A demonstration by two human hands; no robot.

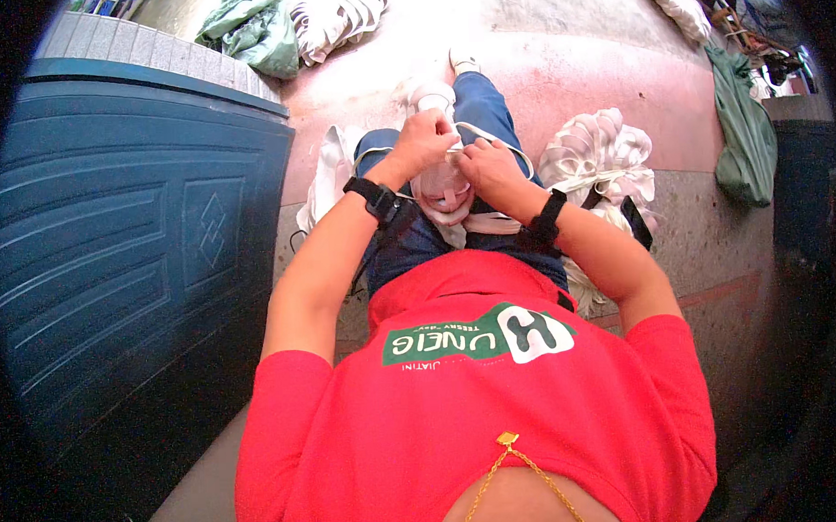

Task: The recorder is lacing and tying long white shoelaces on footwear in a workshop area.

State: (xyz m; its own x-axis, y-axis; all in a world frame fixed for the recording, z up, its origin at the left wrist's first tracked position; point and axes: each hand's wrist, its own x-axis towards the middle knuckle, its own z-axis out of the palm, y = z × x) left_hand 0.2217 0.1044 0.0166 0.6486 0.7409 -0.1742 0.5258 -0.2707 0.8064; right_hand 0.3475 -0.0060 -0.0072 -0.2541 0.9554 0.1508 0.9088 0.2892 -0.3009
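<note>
I sit with my knees forward, looking down at my lap. My left hand point(423, 141) and my right hand point(490, 169) are both closed on a bundle of white, pale-pink strap-like pieces point(445, 194) that rests on my thighs. A thin white band point(501, 140) loops from between my fingers across my blue trouser leg. Black wristbands sit on both of my wrists. The fingers hide the part of the bundle they grip.
A large blue door point(141, 243) stands close on my left. Piles of white strap pieces lie on the floor at my right point(598, 153), at my left point(328, 177) and farther off point(336, 20). Green sacks lie at the top left point(258, 32) and right point(745, 130).
</note>
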